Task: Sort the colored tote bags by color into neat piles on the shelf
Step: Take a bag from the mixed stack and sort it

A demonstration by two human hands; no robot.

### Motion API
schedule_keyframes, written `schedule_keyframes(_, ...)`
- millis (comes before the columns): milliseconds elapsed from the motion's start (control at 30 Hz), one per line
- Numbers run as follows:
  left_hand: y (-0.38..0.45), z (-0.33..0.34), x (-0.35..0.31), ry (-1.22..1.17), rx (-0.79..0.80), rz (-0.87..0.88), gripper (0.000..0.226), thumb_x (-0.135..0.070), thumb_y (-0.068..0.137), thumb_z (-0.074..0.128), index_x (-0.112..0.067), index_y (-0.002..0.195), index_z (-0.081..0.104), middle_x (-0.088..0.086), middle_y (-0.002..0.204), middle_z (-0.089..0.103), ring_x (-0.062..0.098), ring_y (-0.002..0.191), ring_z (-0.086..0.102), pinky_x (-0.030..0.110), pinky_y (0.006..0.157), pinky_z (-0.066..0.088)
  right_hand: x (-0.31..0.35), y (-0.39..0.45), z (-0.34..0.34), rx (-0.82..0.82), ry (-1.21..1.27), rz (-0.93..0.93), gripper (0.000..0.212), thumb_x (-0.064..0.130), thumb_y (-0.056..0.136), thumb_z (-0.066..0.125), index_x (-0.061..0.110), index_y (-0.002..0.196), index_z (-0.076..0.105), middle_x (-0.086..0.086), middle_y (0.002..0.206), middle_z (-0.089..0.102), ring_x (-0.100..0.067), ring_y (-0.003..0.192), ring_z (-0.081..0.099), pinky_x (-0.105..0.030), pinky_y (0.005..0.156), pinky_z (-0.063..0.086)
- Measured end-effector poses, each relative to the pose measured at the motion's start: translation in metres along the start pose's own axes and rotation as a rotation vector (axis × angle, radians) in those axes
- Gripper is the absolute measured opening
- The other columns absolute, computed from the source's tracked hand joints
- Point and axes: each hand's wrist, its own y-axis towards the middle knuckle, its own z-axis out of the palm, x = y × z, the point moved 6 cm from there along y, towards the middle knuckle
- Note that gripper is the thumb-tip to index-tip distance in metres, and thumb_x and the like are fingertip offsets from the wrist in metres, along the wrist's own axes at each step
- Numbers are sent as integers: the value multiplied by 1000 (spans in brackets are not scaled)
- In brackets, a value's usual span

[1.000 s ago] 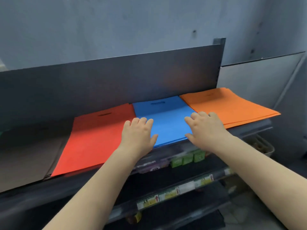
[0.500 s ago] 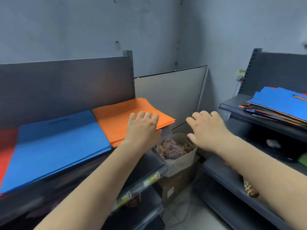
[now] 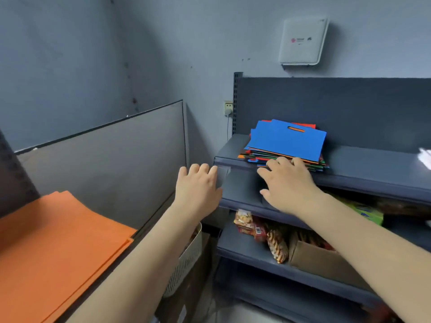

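A mixed stack of colored tote bags [image 3: 285, 142], with a blue bag on top, lies on the upper board of the grey shelf unit [image 3: 363, 164] to the right. My right hand [image 3: 288, 185] reaches to the stack's front edge, fingers spread and fingertips touching the lower bags. My left hand [image 3: 198, 187] hovers open in the air just left of that shelf's corner, holding nothing. A neat pile of orange bags [image 3: 56, 248] lies on the shelf at lower left.
A grey panel [image 3: 112, 159] leans in the corner between the two shelf units. A white slatted basket [image 3: 186, 259] sits under my left forearm. Snack packets [image 3: 261, 231] and a cardboard box [image 3: 326, 262] fill the lower right shelves. A white wall box [image 3: 303, 40] hangs above.
My view has swung right, from the red, blue and orange piles to the right shelf. Both hands left the blue pile, and my right hand now touches the mixed stack.
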Motion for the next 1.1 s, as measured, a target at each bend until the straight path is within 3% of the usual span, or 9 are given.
schedule_keyframes(400,139,79,-66,-181,21,278,46,-48,93,43,-21,130,43,-2,132,50,23,122,44,38,98,32,-93,50,81,154,73,342,47,47,94,44,21,134,42,-1,132,47,-24,123,42,-42,98,33)
schedule_keyframes(800,208,146,-143,-237,31,249,49,-48,94,40,-21,135,41,-2,134,49,23,123,44,38,98,32,-188,62,172,199,140,403,49,50,97,36,22,136,41,1,134,49,-21,121,45,-39,96,34)
schedule_keyframes(1000,236,158,-156,-272,42,228,44,-45,97,38,-20,132,45,-2,133,50,24,120,46,38,96,33,-219,70,205,196,423,533,46,48,97,41,22,134,46,1,131,52,-22,118,49,-39,94,37)
schedule_keyframes(1100,250,145,-147,-408,-124,208,29,-27,91,59,-9,114,63,10,104,64,35,94,59,42,81,41,-226,74,222,172,659,665,43,46,95,46,20,130,50,1,128,52,-20,111,53,-38,90,45)
